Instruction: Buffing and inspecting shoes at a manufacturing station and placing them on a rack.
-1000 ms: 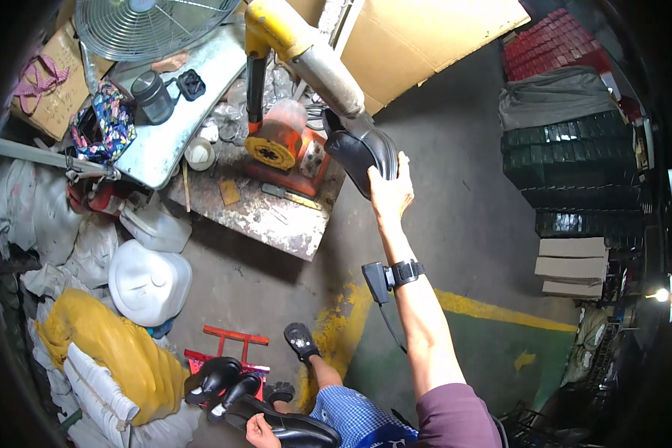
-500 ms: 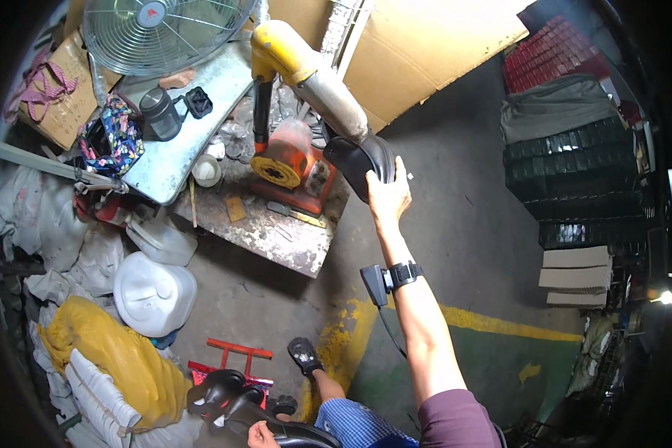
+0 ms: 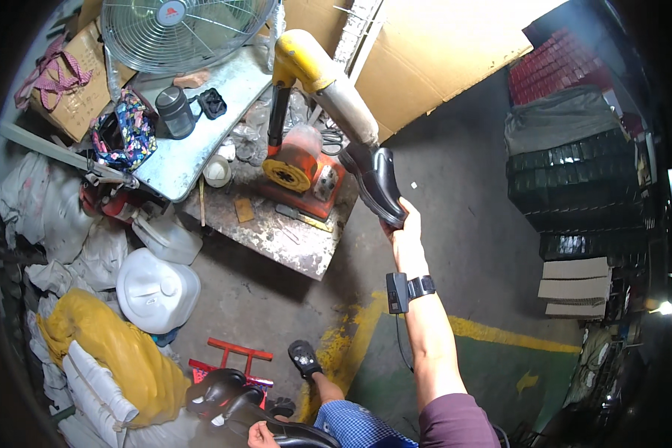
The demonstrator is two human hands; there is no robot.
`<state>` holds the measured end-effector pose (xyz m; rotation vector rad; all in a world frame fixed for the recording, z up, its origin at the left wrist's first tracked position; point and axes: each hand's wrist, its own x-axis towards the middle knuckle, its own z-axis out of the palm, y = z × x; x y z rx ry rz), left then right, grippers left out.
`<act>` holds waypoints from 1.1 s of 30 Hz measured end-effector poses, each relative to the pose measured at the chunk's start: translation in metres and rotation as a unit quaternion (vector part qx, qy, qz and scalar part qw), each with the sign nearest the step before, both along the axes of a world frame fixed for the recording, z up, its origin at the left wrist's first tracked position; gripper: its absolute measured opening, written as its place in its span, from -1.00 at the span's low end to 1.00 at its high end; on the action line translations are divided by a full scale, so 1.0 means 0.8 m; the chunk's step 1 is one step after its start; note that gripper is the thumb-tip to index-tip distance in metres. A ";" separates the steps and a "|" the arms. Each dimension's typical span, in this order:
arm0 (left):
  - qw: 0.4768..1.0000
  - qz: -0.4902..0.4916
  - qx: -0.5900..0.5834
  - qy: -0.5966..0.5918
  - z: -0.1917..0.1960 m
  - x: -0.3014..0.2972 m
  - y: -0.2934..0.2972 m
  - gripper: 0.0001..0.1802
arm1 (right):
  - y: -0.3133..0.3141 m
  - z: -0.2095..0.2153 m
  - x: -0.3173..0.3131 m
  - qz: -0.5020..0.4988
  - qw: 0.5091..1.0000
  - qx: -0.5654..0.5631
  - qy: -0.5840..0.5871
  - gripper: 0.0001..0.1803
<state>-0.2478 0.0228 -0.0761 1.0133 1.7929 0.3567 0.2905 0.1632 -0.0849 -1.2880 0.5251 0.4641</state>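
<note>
A black shoe [image 3: 383, 181] is held up by my right hand [image 3: 407, 230], whose fingers are closed around its lower end. The shoe's upper end is at the mouth of a yellow and silver pipe [image 3: 343, 101], and its sole edge faces left. The pipe rises over an orange-red blower machine [image 3: 300, 175]. At the lower edge my left hand [image 3: 261, 435], partly cut off, has its fingers curled on another black shoe [image 3: 306, 433]. More black shoes [image 3: 220, 388] lie just left of it, by a red metal frame [image 3: 239, 351].
A scuffed low table [image 3: 276, 243] bears the machine. Behind it are a large fan [image 3: 187, 33], a metal-topped table [image 3: 175, 160] and a cardboard sheet [image 3: 440, 52]. White jugs [image 3: 157, 291] and a yellow sack [image 3: 112, 351] stand left. Stacked dark boxes [image 3: 567, 179] line the right.
My right hand has moved down and slightly right, turning the shoe so that its upper end meets the pipe. The view has shifted a little. My left hand has stayed in place.
</note>
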 end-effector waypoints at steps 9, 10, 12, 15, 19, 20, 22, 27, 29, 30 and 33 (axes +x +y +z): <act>1.000 -0.024 -0.007 0.001 0.001 -0.008 -0.005 -0.71 | -0.006 -0.004 0.004 -0.027 0.955 0.270 0.117 -0.72; 1.000 -0.014 -0.007 -0.001 0.002 -0.011 -0.008 -0.72 | -0.006 0.000 -0.004 -0.025 0.955 0.272 0.117 -0.72; 1.000 -0.018 0.015 -0.002 0.002 -0.018 -0.014 -0.72 | -0.018 0.008 -0.027 -0.024 0.959 0.258 0.113 -0.74; 0.999 -0.011 0.037 -0.023 -0.025 -0.021 -0.017 -0.80 | -0.086 -0.028 -0.082 0.054 0.984 0.147 0.090 -0.75; 0.995 0.023 0.037 -0.086 0.006 0.007 0.015 -0.82 | -0.144 -0.022 -0.192 0.226 0.970 0.083 -0.036 -0.50; 0.991 0.033 -0.001 -0.133 0.019 0.014 0.026 -0.76 | -0.154 -0.005 -0.218 0.271 0.961 0.036 -0.031 -0.42; 0.986 -0.020 0.024 -0.162 0.026 0.022 0.044 -0.51 | -0.158 0.020 -0.265 0.350 0.936 -0.011 -0.035 -0.28; 0.987 -0.079 0.033 -0.135 0.028 0.032 0.070 -0.33 | -0.163 0.034 -0.369 0.562 0.822 -0.085 -0.047 -0.26; 0.992 -0.009 0.004 -0.129 0.016 0.024 0.064 -0.33 | -0.166 0.029 -0.397 0.629 0.764 -0.066 -0.130 -0.28; 0.991 -0.030 0.007 -0.129 0.017 0.012 0.065 -0.35 | -0.166 0.033 -0.404 0.645 0.751 -0.070 -0.123 -0.28; 0.990 -0.018 0.014 -0.136 0.020 -0.004 0.057 -0.48 | -0.166 0.029 -0.413 0.669 0.730 -0.065 -0.121 -0.28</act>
